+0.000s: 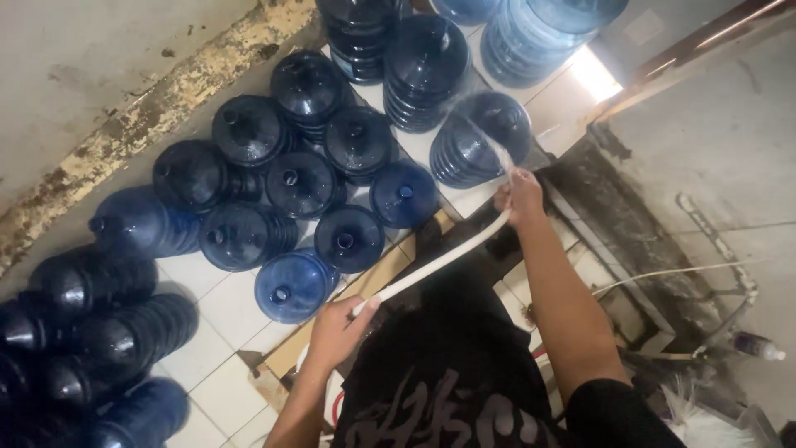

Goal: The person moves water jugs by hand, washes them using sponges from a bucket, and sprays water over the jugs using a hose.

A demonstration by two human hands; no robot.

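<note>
The right hand reaches forward with the arm stretched out long, its grip closed around the far end of a white hose. From that end a thin spray of water shoots toward 11 o'clock and lands on a big blue water jug standing on the white tiled floor. The left hand sits lower and nearer the body, elbow bent, wrist turned inward, its grip clamped on the same hose farther back. The hose runs straight between the two hands, slanting from 7 o'clock up to 1 o'clock above a dark gap in the floor.

At 10 o'clock from the left hand a crowd of blue jugs stands close together, necks up, many touching. More jugs lie on their sides at 9 o'clock. A small bottle lies at 3 o'clock by a thin tube.
</note>
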